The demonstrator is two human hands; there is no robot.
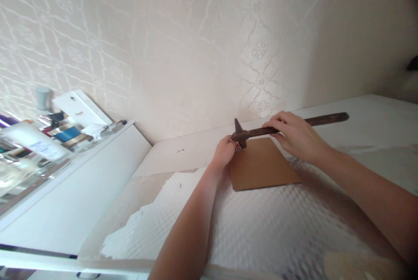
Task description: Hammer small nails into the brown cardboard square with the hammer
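Dark brown hammer (321,119) at flat brown cardboard sheet's (264,166) far edge.
Gripped mid-handle by right hand (294,136); left hand (224,151) curled at head, hold unclear; bare white bubble wrap (261,227) nearer.

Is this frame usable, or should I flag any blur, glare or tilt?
Head view: soft even light, no harsh glare; whole scene tilted; clutter on the shelf at left is smeared and out of focus; the hammer in the right hand and the cardboard under it are fairly sharp; bottom right corner is blurred.
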